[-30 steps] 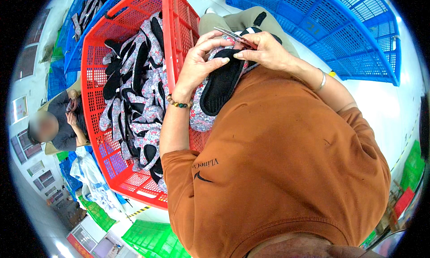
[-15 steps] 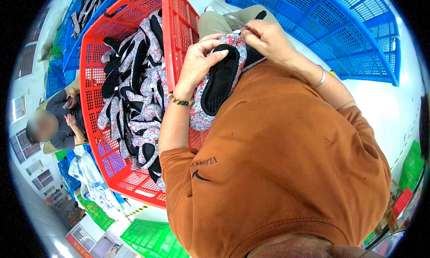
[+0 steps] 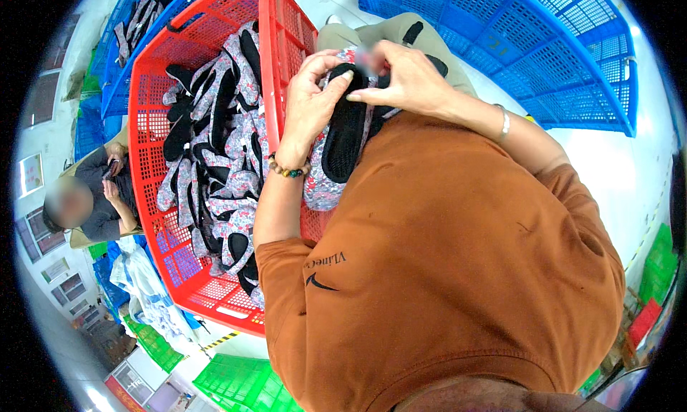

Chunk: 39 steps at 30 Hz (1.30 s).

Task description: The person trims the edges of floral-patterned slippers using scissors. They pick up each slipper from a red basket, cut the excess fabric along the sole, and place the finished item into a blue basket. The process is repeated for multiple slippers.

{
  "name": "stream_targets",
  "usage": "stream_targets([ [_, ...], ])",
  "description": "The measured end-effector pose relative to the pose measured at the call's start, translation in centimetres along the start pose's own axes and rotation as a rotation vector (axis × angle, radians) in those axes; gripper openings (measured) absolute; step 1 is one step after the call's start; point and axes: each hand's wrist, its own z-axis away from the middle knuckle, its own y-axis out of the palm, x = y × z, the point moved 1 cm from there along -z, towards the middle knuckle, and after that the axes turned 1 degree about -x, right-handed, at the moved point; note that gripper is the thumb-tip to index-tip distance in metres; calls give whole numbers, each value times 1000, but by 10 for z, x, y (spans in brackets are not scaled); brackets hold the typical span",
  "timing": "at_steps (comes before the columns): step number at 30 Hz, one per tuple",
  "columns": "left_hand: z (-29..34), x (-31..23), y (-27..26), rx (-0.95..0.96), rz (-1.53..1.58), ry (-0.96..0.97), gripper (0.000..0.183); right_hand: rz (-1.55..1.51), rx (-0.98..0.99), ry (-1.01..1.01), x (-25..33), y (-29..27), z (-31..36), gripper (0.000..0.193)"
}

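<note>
A floral grey-and-red cloth shoe point(image 3: 328, 190) with a long black inner part sits tilted against my orange shirt, over my lap. My left hand point(image 3: 315, 97) grips its left side near the far end, thumb pressed on the black part and fingers curled round the edge. From the right, my right hand point(image 3: 408, 79) holds the same end, its thumb stretched onto the shoe's edge. Its fingertips are blurred, and whether they hold anything small cannot be made out. Beside my left forearm stands a red plastic crate point(image 3: 161, 254) heaped with similar floral and black shoes point(image 3: 232, 161).
Blue mesh crates point(image 3: 494, 47) stand ahead and to the right; another blue crate point(image 3: 118, 75) with shoes is at the far left. Beyond the red crate sits another person point(image 3: 104, 190), hands together. Green crates point(image 3: 240, 380) lie at lower left, near a white plastic bag point(image 3: 147, 283).
My right hand has come down from above the shoe's far end onto its edge, thumb now extended. A thin shiny thing by its fingers no longer shows. The shoe has turned slightly.
</note>
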Motion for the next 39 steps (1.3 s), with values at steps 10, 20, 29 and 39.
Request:
stream_targets([
  [10, 0, -65, -33, -106, -150, 274, 30, -683, 142, -185, 18, -8, -54, 21],
  [20, -4, -39, -39, 111, 402, -2, 14, -1028, 359, 13, 16, 0, -40, 25],
  [29, -1, -31, -31, 22, 492, -121, 11, -57, -74, -289, 11, -16, -19, 36],
  [39, -3, -24, -30, 18, 468, -127, 13, 182, -100, -362, 4, -20, -4, 34],
])
